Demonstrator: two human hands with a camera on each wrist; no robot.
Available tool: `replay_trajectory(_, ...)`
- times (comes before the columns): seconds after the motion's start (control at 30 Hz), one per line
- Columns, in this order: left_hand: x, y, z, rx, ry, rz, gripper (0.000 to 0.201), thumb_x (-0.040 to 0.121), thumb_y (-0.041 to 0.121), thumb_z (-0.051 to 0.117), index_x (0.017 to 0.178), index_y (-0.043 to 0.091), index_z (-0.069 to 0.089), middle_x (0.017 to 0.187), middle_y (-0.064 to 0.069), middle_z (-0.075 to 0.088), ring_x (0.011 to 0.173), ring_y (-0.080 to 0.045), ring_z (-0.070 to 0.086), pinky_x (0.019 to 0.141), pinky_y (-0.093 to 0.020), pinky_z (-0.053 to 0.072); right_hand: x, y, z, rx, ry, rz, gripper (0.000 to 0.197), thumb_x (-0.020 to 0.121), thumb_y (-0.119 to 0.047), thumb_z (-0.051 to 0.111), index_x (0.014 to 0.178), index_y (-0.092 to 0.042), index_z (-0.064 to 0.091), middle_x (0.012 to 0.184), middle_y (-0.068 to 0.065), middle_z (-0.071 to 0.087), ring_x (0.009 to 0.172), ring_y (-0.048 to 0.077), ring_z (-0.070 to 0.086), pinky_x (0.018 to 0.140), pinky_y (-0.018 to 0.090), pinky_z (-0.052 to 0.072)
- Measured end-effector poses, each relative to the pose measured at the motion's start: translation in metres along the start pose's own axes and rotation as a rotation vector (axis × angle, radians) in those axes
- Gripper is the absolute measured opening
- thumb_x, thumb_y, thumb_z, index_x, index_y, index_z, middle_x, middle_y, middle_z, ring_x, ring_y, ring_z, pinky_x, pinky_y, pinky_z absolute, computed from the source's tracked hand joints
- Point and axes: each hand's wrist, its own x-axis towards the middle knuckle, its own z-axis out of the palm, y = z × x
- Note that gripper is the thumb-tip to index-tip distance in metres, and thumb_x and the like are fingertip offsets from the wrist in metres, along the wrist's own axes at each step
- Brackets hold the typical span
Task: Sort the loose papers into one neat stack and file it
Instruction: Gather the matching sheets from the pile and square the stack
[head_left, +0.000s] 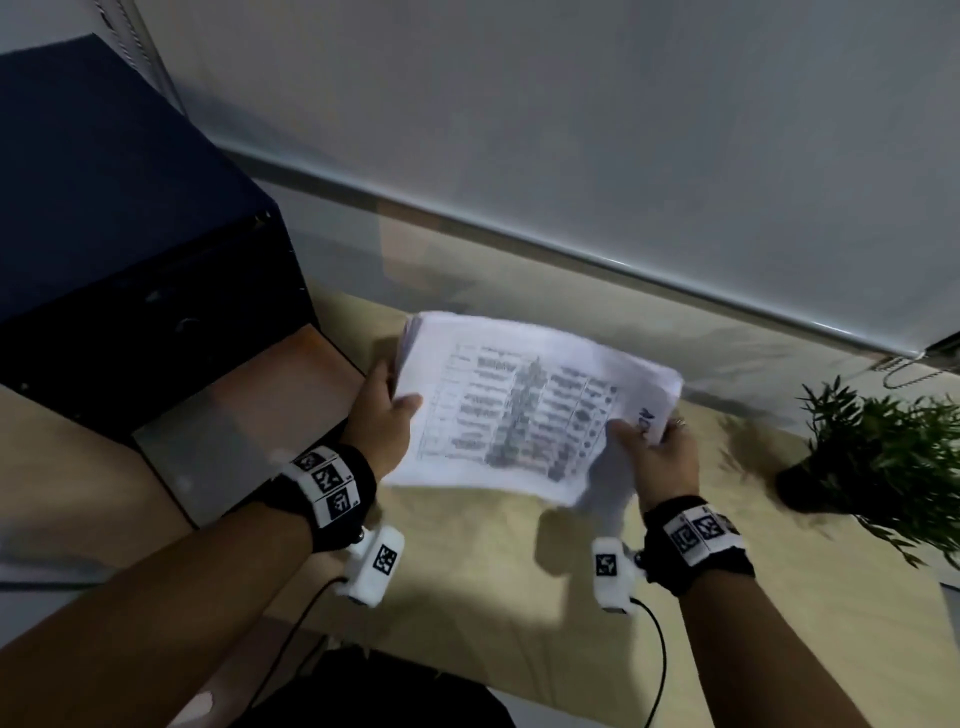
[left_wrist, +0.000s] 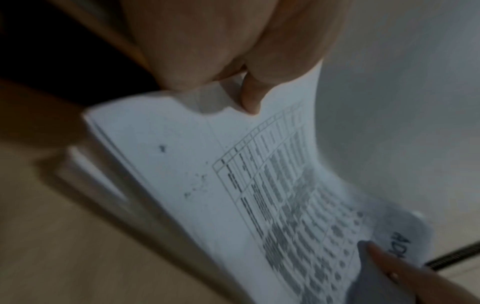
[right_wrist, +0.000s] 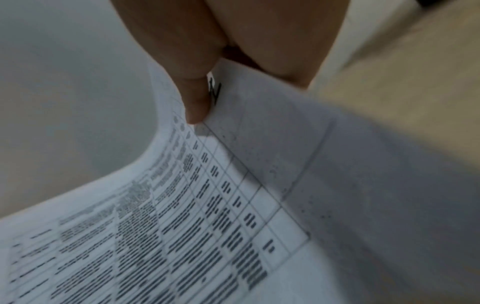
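Note:
A stack of white papers (head_left: 524, 405) with a printed table on the top sheet is held above the light wooden desk (head_left: 493, 587). My left hand (head_left: 387, 415) grips its left edge, thumb on top and fingers underneath. My right hand (head_left: 657, 441) grips the right edge the same way. In the left wrist view the thumb (left_wrist: 250, 98) presses on the papers (left_wrist: 233, 185), whose sheet edges fan slightly. The right wrist view shows my thumb (right_wrist: 194, 102) on the papers (right_wrist: 182, 226) beside some handwriting. The stack sags a little in the middle.
A dark blue cabinet or box (head_left: 119, 223) stands at the left, with an open lower compartment (head_left: 270, 395) facing the desk. A potted green plant (head_left: 883, 457) sits at the right. A grey wall panel (head_left: 571, 130) runs behind the desk.

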Motion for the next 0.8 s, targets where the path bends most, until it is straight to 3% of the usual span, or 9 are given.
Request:
replay_trajectory(0.17,0.006,0.032,-0.027,-0.056,-0.018,0.316,0.040,0.089,0.020,0.051,0.127,0.008,0.049,0.117,-0.007,0.065,0.107,-0.016,0.062,0.094,-0.028,0.049,-0.031,-0.045,-0.018,0.175,0.178,-0.253,0.026,0.080,-0.003,0.078,0.103,-0.014,0.069,0.094,-0.007,0.071,0.081,-0.008,0.067,0.074,0.014,0.055)
replay_trajectory(0.27,-0.010,0.011,-0.033,-0.086,-0.124,0.348,0.045,0.086,0.023,0.059,0.126,0.037,0.043,0.114,-0.004,0.062,0.103,-0.009,0.061,0.091,-0.028,0.048,-0.050,-0.028,-0.017,0.091,0.142,-0.248,0.033,0.075,0.009,0.077,0.103,-0.004,0.065,0.097,0.003,0.068,0.075,-0.020,0.061,0.068,0.003,0.047)
replay_trajectory(0.37,-0.023,-0.008,-0.034,-0.149,-0.115,0.373,0.050,0.077,0.024,0.073,0.117,0.033,0.044,0.110,0.003,0.058,0.101,-0.002,0.058,0.091,-0.020,0.044,-0.058,-0.012,-0.014,0.060,0.106,-0.226,0.037,0.074,0.017,0.072,0.105,0.003,0.058,0.092,0.013,0.064,0.072,-0.014,0.061,0.067,0.002,0.044)
replay_trajectory(0.43,-0.023,-0.004,-0.034,-0.179,-0.093,0.390,0.050,0.076,0.036,0.074,0.116,0.031,0.045,0.112,0.003,0.056,0.105,-0.006,0.057,0.093,-0.018,0.043,-0.059,-0.013,-0.014,0.064,0.117,-0.248,0.041,0.075,0.017,0.072,0.105,-0.005,0.056,0.090,0.003,0.062,0.075,-0.011,0.060,0.072,0.006,0.046)
replay_trajectory(0.5,-0.021,0.007,-0.034,-0.214,-0.072,0.403,0.047,0.076,0.042,0.070,0.116,0.033,0.046,0.114,0.008,0.054,0.106,-0.006,0.056,0.095,-0.019,0.043,-0.058,-0.017,-0.014,0.037,0.124,-0.279,0.044,0.077,0.011,0.073,0.107,-0.016,0.056,0.095,-0.006,0.062,0.083,-0.004,0.060,0.081,0.020,0.049)
replay_trajectory(0.57,-0.019,0.017,-0.033,-0.217,-0.051,0.423,0.037,0.081,0.042,0.065,0.113,0.035,0.049,0.114,0.014,0.057,0.106,-0.005,0.056,0.094,-0.018,0.043,-0.055,-0.021,-0.014,-0.013,0.106,-0.302,0.048,0.079,0.004,0.074,0.109,-0.030,0.058,0.099,-0.009,0.063,0.090,0.008,0.060,0.087,0.034,0.050)
replay_trajectory(0.63,-0.019,0.026,-0.031,-0.201,-0.035,0.443,0.019,0.089,0.034,0.059,0.107,0.032,0.056,0.109,0.019,0.063,0.102,0.000,0.058,0.090,-0.014,0.043,-0.054,-0.026,-0.014,-0.035,0.075,-0.309,0.049,0.080,-0.005,0.077,0.114,-0.036,0.059,0.100,-0.007,0.066,0.092,0.018,0.064,0.085,0.035,0.052)
replay_trajectory(0.73,-0.017,0.031,-0.034,-0.122,0.003,0.488,0.012,0.094,0.017,0.052,0.099,0.018,0.064,0.099,0.015,0.069,0.095,0.002,0.062,0.082,-0.013,0.045,-0.054,-0.039,-0.018,-0.167,0.049,-0.416,0.033,0.085,-0.014,0.075,0.113,-0.027,0.066,0.100,-0.003,0.070,0.094,0.015,0.068,0.085,0.024,0.054)
replay_trajectory(0.8,-0.016,0.038,-0.041,-0.034,0.000,0.534,0.013,0.092,0.016,0.054,0.099,0.015,0.065,0.100,0.008,0.069,0.096,-0.002,0.063,0.084,-0.018,0.048,-0.053,-0.049,-0.023,-0.353,0.050,-0.536,0.023,0.086,-0.015,0.073,0.110,-0.017,0.072,0.102,0.002,0.073,0.094,0.020,0.070,0.086,0.027,0.054)
